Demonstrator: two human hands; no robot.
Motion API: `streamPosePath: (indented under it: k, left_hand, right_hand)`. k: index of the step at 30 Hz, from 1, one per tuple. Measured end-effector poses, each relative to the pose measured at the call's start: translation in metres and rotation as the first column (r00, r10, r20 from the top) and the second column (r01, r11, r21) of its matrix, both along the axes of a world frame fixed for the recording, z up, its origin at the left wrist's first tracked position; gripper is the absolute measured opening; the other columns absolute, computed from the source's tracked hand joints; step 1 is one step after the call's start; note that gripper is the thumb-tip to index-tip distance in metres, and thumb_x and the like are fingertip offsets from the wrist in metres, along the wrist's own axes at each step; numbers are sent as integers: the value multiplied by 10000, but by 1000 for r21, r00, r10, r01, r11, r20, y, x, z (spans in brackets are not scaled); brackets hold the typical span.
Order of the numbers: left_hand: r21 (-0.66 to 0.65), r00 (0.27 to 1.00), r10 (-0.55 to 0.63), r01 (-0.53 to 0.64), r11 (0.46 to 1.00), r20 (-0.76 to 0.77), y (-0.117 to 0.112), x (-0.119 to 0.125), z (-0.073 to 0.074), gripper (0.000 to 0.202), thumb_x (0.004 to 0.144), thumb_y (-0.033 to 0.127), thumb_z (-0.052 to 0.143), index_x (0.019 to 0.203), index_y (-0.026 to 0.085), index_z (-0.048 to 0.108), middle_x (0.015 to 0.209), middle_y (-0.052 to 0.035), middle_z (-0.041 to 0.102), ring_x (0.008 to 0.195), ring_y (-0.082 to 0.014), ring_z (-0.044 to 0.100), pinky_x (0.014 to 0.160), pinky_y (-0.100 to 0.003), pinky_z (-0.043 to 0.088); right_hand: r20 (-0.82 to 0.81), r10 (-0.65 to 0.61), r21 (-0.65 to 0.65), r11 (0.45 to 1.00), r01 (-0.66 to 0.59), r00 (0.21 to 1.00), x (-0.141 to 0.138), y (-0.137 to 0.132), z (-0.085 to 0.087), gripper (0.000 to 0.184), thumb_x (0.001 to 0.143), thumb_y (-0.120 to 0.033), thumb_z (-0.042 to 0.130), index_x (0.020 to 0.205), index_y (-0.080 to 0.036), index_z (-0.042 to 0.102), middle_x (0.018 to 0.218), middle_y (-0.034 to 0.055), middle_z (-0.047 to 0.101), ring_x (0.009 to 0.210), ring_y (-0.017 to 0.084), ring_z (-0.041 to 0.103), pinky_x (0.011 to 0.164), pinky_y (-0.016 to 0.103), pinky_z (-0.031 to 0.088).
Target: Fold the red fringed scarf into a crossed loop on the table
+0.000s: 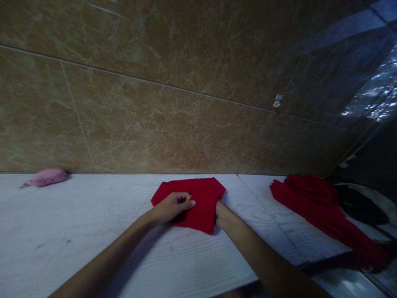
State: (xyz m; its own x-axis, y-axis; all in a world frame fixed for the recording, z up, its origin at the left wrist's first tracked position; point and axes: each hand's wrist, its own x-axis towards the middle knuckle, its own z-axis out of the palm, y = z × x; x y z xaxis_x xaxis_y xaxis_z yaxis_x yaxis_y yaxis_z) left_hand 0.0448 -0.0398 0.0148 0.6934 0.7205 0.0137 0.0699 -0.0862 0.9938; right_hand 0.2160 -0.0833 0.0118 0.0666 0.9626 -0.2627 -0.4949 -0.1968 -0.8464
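A small piece of red cloth (203,209) with angled corners lies in front of me on a white wood-grain surface. It looks like a sewn garment piece, but its exact kind is unclear. My left hand (173,206) pinches the cloth near its middle, thumb and index finger closed on the fabric. From the right side, my right hand (221,213) reaches into or beneath the cloth, and its fingers are hidden by the fabric.
A heap of red fabric (313,198) spreads along the right end of the white table (102,207). A small pink bundle (49,177) rests at the back left. Behind the table stands a brown tiled wall (173,120). Dark items (361,205) sit at far right.
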Motion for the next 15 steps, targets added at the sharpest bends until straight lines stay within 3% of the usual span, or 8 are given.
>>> streamPosePath:
  k: [3, 6, 9, 11, 12, 13, 15]
  left_hand:
    - [-53, 995, 41, -36, 998, 87, 2, -4, -5, 624, 695, 744, 763, 697, 212, 437, 629, 78, 416, 558, -80, 346, 520, -210, 266]
    - [-42, 994, 29, -25, 999, 101, 3, -4, -10, 613, 717, 735, 750, 704, 212, 432, 641, 75, 427, 561, -79, 355, 533, -212, 279]
    - [74, 1000, -30, 30, 997, -2, 7, -5, -11, 589, 754, 766, 670, 705, 210, 478, 643, 48, 494, 573, -104, 423, 544, -228, 324]
    - [264, 993, 62, -32, 964, -105, 12, -10, -8, 525, 847, 726, 552, 775, 207, 572, 728, -7, 615, 667, -160, 547, 627, -268, 430]
    - [396, 969, 193, -117, 911, -157, 16, -15, -5, 484, 899, 671, 490, 850, 207, 619, 821, -42, 677, 763, -197, 606, 706, -301, 475]
    - [531, 909, 364, -211, 821, -202, 20, -20, -2, 452, 936, 609, 448, 949, 205, 650, 936, -76, 718, 873, -232, 642, 790, -336, 496]
    - [713, 682, 663, -297, 636, -307, 27, -31, 3, 450, 968, 535, 421, 1131, 182, 648, 1122, -142, 731, 1040, -296, 659, 901, -403, 492]
  right_hand:
    - [-32, 35, -55, 998, -37, 999, 14, -19, 4, 160, 790, -133, 746, 950, -130, 738, 813, 42, 792, 773, 201, 756, 804, 336, 602]
    - [-129, -67, -58, 997, 60, 989, 28, -40, 2, 226, 747, -96, 743, 964, -160, 741, 897, 49, 815, 797, 184, 765, 797, 306, 610]
    - [-225, -229, -42, 973, 225, 947, 35, -61, -5, 222, 725, -117, 782, 935, -173, 738, 956, 57, 819, 856, 175, 769, 826, 297, 611]
    - [-224, -261, -67, 965, 253, 939, 36, -73, -10, 282, 672, -119, 831, 935, -166, 740, 977, 75, 818, 875, 189, 770, 829, 311, 614]
    - [-201, -254, -86, 967, 242, 946, 37, -78, -12, 323, 642, -121, 858, 940, -166, 741, 986, 82, 817, 875, 201, 771, 814, 323, 618]
    - [-169, -241, -107, 968, 226, 956, 37, -83, -12, 363, 611, -129, 886, 940, -169, 739, 987, 86, 817, 869, 214, 772, 796, 340, 622]
    - [-106, -209, -144, 971, 193, 972, 39, -92, -11, 428, 558, -167, 935, 934, -178, 731, 982, 91, 816, 858, 241, 772, 779, 389, 628]
